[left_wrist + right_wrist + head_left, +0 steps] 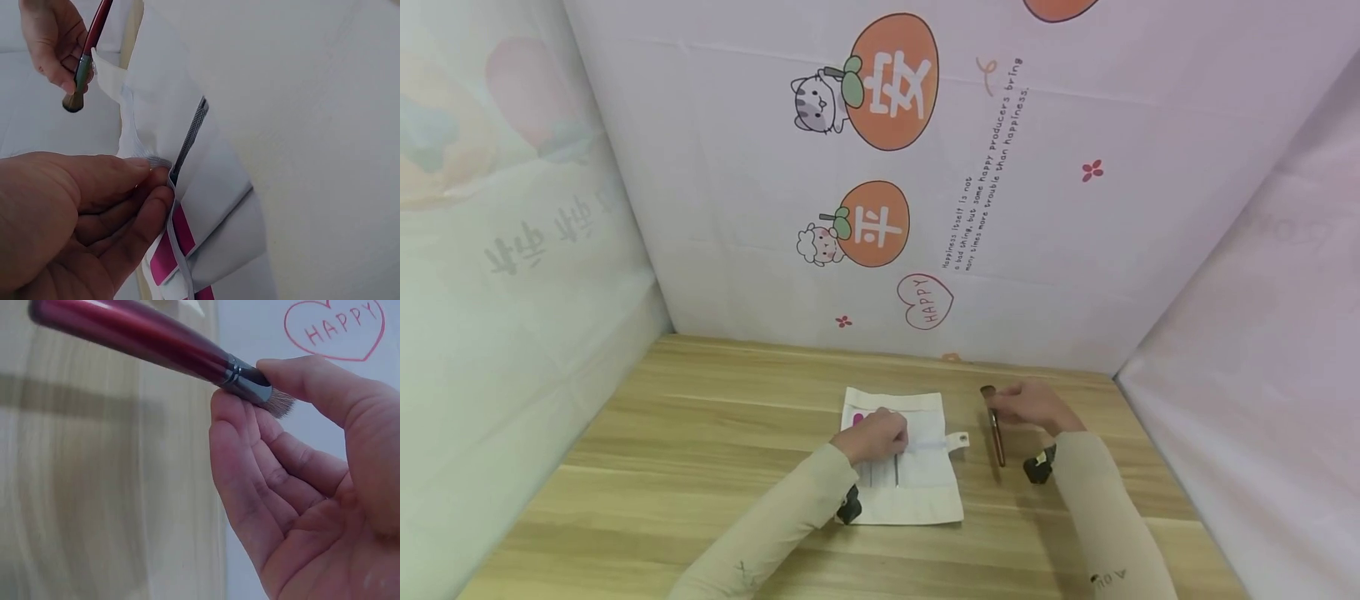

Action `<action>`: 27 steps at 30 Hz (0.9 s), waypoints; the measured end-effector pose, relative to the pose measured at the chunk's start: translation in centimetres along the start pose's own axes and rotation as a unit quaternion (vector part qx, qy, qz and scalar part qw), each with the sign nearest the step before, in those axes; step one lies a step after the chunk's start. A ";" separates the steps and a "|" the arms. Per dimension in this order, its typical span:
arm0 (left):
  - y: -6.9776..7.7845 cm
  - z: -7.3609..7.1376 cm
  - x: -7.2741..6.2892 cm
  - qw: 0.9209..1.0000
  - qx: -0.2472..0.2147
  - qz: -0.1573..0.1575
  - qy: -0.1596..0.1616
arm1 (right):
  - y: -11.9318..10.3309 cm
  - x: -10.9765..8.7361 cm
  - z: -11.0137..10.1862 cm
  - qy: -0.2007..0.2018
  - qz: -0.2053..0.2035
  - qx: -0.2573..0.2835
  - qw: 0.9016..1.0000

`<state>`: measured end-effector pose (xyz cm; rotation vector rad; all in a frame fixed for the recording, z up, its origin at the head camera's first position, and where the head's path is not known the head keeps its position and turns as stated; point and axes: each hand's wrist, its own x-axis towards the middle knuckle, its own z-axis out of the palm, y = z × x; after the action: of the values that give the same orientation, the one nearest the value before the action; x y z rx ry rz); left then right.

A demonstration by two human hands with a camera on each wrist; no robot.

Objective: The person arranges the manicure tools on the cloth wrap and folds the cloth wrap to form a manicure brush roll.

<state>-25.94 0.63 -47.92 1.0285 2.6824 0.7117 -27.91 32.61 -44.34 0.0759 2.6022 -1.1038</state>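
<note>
Red-handled brush [156, 344] is pinched in the right grip [1032, 406], pale elastic band [175, 235] in the left grip [875, 435].

The left hand [875, 435], its forearm slanted, pinches over the white case [917, 506]; the right hand [1032, 405] pinches right of it

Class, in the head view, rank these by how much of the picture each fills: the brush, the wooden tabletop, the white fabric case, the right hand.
1. Wooden tabletop
2. White fabric case
3. Right hand
4. Brush
</note>
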 end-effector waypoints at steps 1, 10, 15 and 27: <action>0.0 0.0 0.0 1.000 0.003 0.001 0.002 | -0.3 0.0 0.1 0.000 0.000 -0.004 1.000; -0.4 0.2 -0.1 1.000 -0.011 0.020 0.020 | -3.4 1.7 1.9 -0.001 -0.021 0.006 1.000; -0.7 0.4 0.0 0.999 -0.018 0.024 0.023 | -5.7 2.7 3.1 -0.019 -0.035 0.009 0.999; -0.8 0.4 -0.3 0.999 -0.002 0.022 0.029 | -10.3 4.8 6.5 0.001 -0.067 0.059 0.996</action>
<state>-26.01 0.07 -48.69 1.0868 2.7133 0.7659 -32.49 20.44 -42.91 -0.0730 2.5739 -1.3040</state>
